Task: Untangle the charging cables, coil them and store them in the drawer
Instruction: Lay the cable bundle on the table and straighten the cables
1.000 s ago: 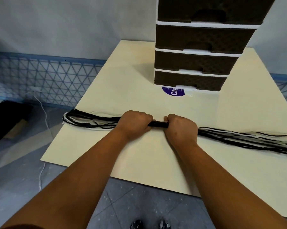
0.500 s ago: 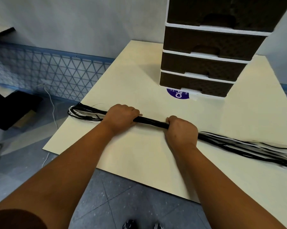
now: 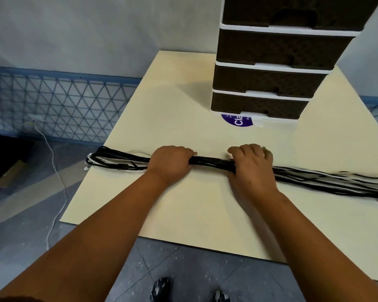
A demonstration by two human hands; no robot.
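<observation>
1. Location: bundle of charging cables (image 3: pixel 212 163) laid flat across the cream table (image 3: pixel 183 214), running left to right, in front of and well apart from the drawer unit (image 3: pixel 270 79). Left end looped just inside the table's left edge; right end fanned into loose strands and running out of view.
2. Left hand (image 3: pixel 169 164): fingers curled over the bundle, clamped on it left of centre.
3. Right hand (image 3: pixel 252 168): fingers wrapped over the bundle, gripping right of centre. Short stretch of gathered black cable exposed between the two hands.
4. Composition: mostly black strands, a few white ones mixed in, most visible at the left loop (image 3: pixel 101 159) and in the right fan (image 3: pixel 327 179). Exact count not determinable.
5. Handling, judged: light, limp, no stiffness of its own; likely to sag and splay wherever unsupported. Smooth jackets probably slippery against each other, so strands liable to slide out of a loose grip.
6. Fragility, judged: robust along the length; connector ends and sharp kinks the weak points. Connectors too small to make out reliably.
7. Where to hold, judged: present mid-bundle grip sound for keeping strands together. For separating, better taken one strand at a time near a free end in the right fan, with the rest pinned to the table.
8. Risk, judged: hard pull on one strand could tighten any crossing hidden under the hands.
9. Storage: all visible drawers closed; one to be opened before any coil goes in.
</observation>
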